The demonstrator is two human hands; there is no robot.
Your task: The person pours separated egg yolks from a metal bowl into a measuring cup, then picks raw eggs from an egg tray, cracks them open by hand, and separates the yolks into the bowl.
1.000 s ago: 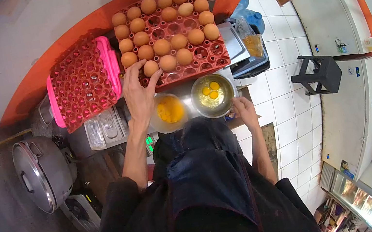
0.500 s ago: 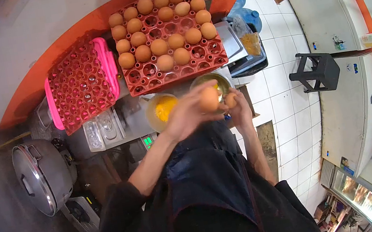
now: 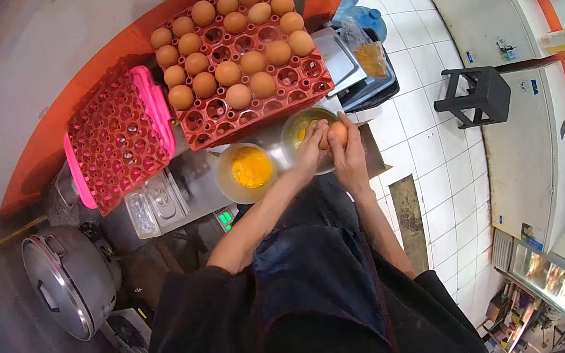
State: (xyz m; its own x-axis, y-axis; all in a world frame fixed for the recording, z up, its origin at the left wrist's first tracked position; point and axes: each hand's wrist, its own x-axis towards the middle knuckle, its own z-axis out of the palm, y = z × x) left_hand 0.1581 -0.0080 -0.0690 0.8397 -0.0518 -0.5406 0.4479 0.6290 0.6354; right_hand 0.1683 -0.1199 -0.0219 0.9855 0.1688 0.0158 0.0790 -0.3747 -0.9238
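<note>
My left hand (image 3: 310, 151) and my right hand (image 3: 351, 157) meet over the near side of a metal bowl (image 3: 285, 129) with some yellow egg in it. A brown egg (image 3: 339, 134) shows between them, held in the fingers of my right hand. My left fingers are curled around a second egg, mostly hidden, right against the first. Left of the metal bowl stands a pale bowl (image 3: 225, 184) holding several yolks (image 3: 251, 167). Beyond both bowls, several brown eggs (image 3: 228, 73) sit in a stack of red egg trays (image 3: 272, 112).
An unfilled red egg tray (image 3: 116, 141) leans on a pink container (image 3: 151, 97) at left. Metal food pans (image 3: 166, 196), a scale with green digits (image 3: 225, 217) and a large lidded pot (image 3: 65, 284) are nearby. A black stool (image 3: 482, 96) stands on the tiled floor at right.
My left hand has lowered with its egg toward the metal bowl and come against my right hand. The right hand has moved slightly up and left, its egg turned more into view.
</note>
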